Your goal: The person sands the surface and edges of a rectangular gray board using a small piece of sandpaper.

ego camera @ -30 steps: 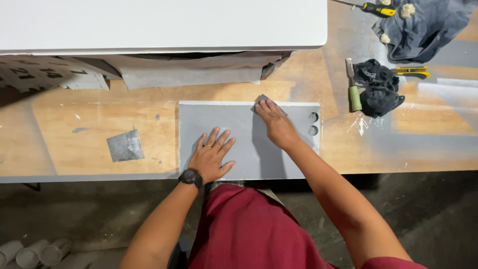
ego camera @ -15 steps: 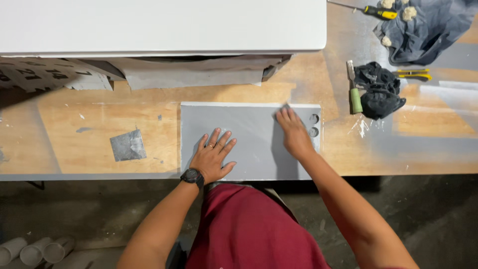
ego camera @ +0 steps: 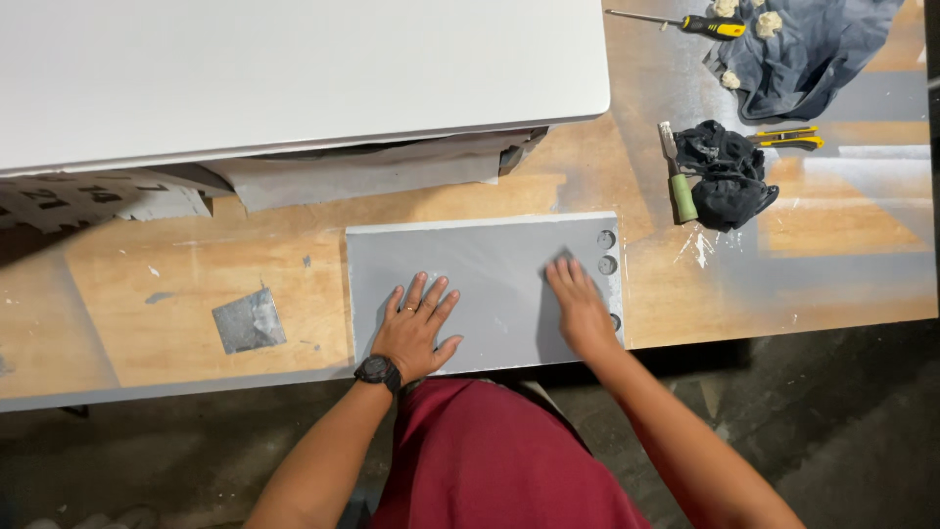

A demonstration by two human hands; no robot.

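Risk as I see it: grey panel (ego camera: 485, 294) overhangs the desk (ego camera: 127, 323) edge at lower centre; left hand (ego camera: 413, 328) lies flat and open, right hand (ego camera: 580, 312) presses flat near the holes and could tip it off.

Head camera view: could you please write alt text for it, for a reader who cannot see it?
Seen from above, a person's left hand lies flat on a grey panel on a wooden workbench, while the right hand presses near its three round holes. A large white board, a black rag and a yellow-handled screwdriver lie beyond.
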